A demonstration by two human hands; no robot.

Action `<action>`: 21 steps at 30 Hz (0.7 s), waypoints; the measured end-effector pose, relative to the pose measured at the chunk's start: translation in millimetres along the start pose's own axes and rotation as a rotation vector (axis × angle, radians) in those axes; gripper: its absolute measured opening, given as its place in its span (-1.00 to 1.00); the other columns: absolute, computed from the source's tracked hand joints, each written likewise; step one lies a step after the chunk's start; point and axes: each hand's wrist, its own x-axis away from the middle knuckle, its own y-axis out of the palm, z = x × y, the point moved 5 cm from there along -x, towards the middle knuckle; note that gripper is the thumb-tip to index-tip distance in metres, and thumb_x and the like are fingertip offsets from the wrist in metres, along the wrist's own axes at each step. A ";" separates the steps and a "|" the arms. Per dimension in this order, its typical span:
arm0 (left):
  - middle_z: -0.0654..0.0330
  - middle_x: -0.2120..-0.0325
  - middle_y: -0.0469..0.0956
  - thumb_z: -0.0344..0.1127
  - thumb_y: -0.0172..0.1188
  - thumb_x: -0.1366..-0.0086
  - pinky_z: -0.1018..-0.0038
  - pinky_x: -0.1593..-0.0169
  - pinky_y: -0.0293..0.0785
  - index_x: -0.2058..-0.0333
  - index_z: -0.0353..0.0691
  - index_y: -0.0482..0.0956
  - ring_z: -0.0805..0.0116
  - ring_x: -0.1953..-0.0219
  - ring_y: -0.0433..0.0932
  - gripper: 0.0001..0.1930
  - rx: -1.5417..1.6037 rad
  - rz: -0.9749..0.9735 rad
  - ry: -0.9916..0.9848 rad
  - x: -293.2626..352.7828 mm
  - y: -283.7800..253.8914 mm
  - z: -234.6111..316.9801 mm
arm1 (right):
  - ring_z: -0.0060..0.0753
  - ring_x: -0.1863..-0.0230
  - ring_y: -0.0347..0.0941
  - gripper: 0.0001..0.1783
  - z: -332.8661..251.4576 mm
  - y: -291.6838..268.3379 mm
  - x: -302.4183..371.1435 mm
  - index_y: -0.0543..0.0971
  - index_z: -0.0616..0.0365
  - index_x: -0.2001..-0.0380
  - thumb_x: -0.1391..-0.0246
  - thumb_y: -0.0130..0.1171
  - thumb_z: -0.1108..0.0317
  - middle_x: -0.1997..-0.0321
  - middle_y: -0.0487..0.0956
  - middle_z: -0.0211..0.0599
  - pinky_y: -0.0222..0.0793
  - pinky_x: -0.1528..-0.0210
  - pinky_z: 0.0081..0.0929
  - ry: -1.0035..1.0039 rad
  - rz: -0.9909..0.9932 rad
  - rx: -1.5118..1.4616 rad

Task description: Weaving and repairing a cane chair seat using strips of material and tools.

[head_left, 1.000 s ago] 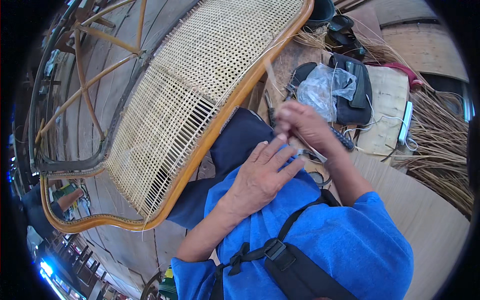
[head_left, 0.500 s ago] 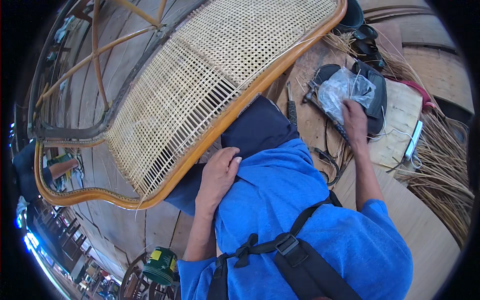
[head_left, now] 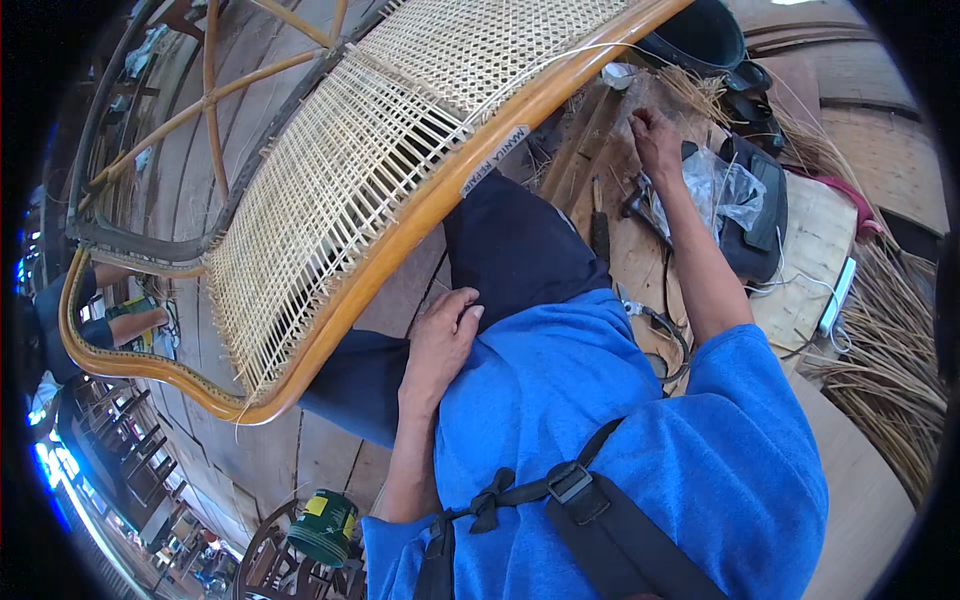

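A wooden frame (head_left: 385,255) with a curved orange-brown rail lies across the upper left. Woven cane (head_left: 330,175) fills it, with dark gaps between strands along the near side. My left hand (head_left: 442,340) lies on my dark-clothed thigh, near the rail, fingers relaxed and nothing visible in them. My right hand (head_left: 657,145) is raised past the rail on the right, fingers curled in a pinch; what they hold, if anything, is too small to make out. A loose cane strand (head_left: 570,52) arches over the rail. Below my right hand lies a clear plastic bag (head_left: 735,195).
A dark bucket (head_left: 705,40) stands at the top right. A screwdriver-like tool (head_left: 599,225) lies by my knee, with a black bag (head_left: 760,235) beyond my forearm. Bundled cane (head_left: 890,370) fills the far right. A green pail (head_left: 322,530) stands lower left; another person's leg (head_left: 135,325) shows left.
My right hand has left the plastic bag and moved up and left toward the rail. The loose strand now arches higher over the rail. My left hand stays on my thigh.
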 end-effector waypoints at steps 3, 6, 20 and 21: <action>-0.02 0.26 0.52 -0.36 0.07 -0.21 0.41 0.13 0.41 0.16 -0.33 0.49 0.14 0.21 0.52 -0.75 -0.012 0.070 0.005 -0.6 -14.1 6.7 | 0.05 0.18 0.45 -0.73 -6.8 -2.1 -27.5 0.53 0.15 0.24 -0.03 0.04 0.25 0.25 0.54 0.01 0.36 0.14 -0.21 -0.136 0.114 0.104; -0.01 0.26 0.53 -0.34 0.05 -0.22 0.39 0.10 0.42 0.16 -0.32 0.50 0.11 0.19 0.53 -0.75 0.060 0.149 -0.101 2.1 -35.8 7.3 | 0.10 0.14 0.42 -0.71 -8.8 -16.2 -60.6 0.51 0.11 0.20 -0.06 -0.01 0.22 0.19 0.51 0.02 0.35 0.12 -0.18 -0.107 0.173 0.238; 0.00 0.19 0.52 -0.31 0.01 -0.25 0.41 0.07 0.40 0.12 -0.29 0.49 0.17 0.14 0.52 -0.73 -0.005 0.155 -0.323 9.4 -16.9 -38.2 | -0.06 0.27 0.51 -0.69 35.5 20.5 -124.2 0.55 0.06 0.26 -0.08 -0.18 0.29 0.33 0.56 -0.09 0.42 0.25 -0.34 -0.478 -0.112 0.957; -0.01 0.18 0.52 -0.31 0.00 -0.25 0.39 0.06 0.40 0.12 -0.29 0.49 0.15 0.14 0.52 -0.73 -0.001 0.121 -0.292 -1.7 -8.5 -34.6 | -0.06 0.31 0.51 -0.75 97.8 32.7 -141.3 0.53 0.15 0.35 -0.05 -0.15 0.35 0.32 0.55 -0.06 0.43 0.27 -0.29 -0.761 -0.089 1.581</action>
